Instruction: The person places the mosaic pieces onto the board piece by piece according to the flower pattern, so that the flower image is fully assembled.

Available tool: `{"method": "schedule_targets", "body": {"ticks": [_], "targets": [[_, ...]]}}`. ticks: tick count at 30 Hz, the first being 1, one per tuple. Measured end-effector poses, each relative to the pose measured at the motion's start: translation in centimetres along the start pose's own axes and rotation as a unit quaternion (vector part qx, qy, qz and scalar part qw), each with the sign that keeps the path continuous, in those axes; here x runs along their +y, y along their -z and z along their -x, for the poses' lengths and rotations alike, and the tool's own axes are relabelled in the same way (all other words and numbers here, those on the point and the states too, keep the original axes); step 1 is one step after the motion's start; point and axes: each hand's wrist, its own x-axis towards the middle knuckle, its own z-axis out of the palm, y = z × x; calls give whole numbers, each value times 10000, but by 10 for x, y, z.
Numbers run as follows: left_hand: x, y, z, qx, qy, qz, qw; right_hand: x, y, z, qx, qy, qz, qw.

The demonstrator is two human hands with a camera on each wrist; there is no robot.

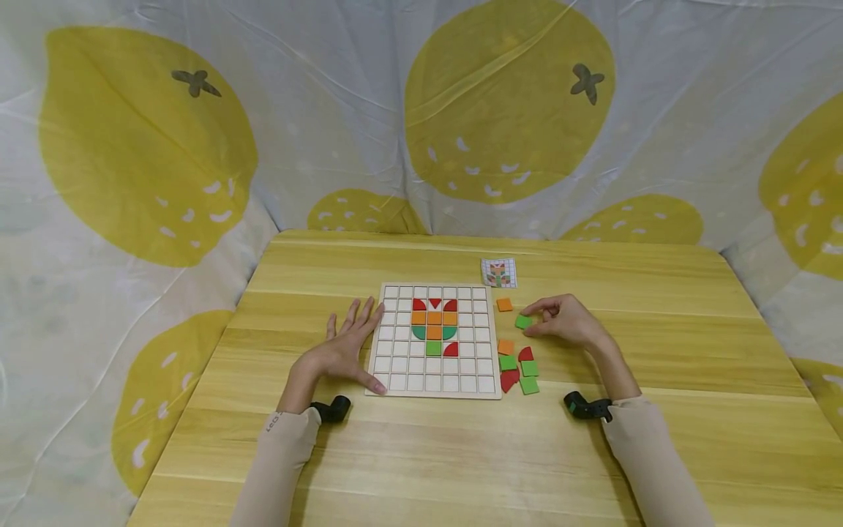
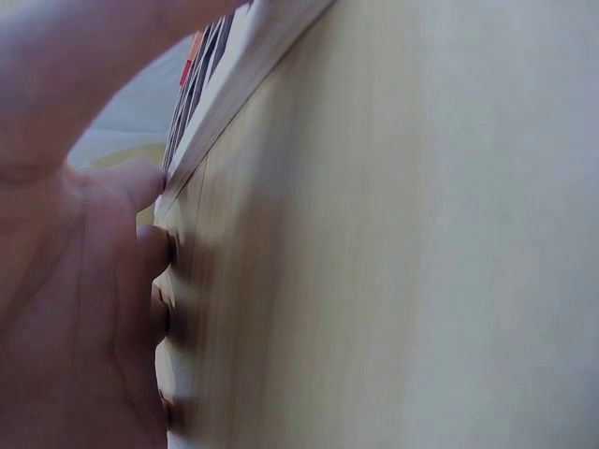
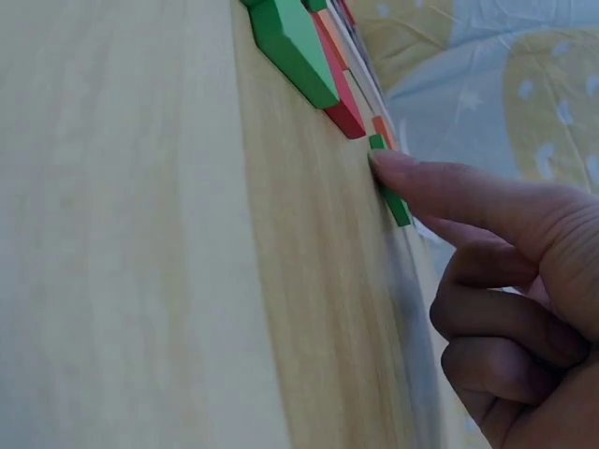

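Note:
My left hand (image 1: 341, 351) lies spread at the left side of a white gridded wooden board (image 1: 402, 383). Its thumb is at the near left corner and its fingertips reach the left edge; the left wrist view shows the palm beside the board's rim. To the right of the board, my right hand (image 1: 568, 320) pinches a green square tile (image 1: 523, 322) between thumb and forefinger, low over the table, with the other fingers curled in. On the board, red, orange, green and teal pieces form a tulip-like figure, with a red quarter-circle (image 1: 451, 350) beside a green square (image 1: 433, 348) at its base.
Loose tiles lie right of the board: an orange square (image 1: 504, 304) near its far corner, and lower down a cluster with green squares (image 1: 530, 385) and red quarter-circles (image 1: 510, 380). Behind them sits a small pattern card (image 1: 499, 273). A lemon-print cloth (image 1: 356, 124) hangs behind the table.

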Motion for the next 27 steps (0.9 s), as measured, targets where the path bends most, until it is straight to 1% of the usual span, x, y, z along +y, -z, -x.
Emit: {"method": "schedule_targets", "body": {"ticks": [3,7,11,16,21,27], "targets": [[0,0,0,-11,4,-60,10000,1,0,0,1,33,36,10000],[0,-1,0,-14,-6,-79,10000,0,-1,0,172,-89,120,9997],[-1,-1,1,-24,7,-52,10000,-7,-4,1,252,-73,144,9996],[-1,-1,0,-6,0,-34,10000,-24,-15,2,-13,52,-160,9999],[0,-1,1,3,20,-71,10000,-43,-35,3,-373,224,-323,9985],[0,0,1,14,20,-50,10000,-54,-59,2,-716,294,-235,9967]]}}
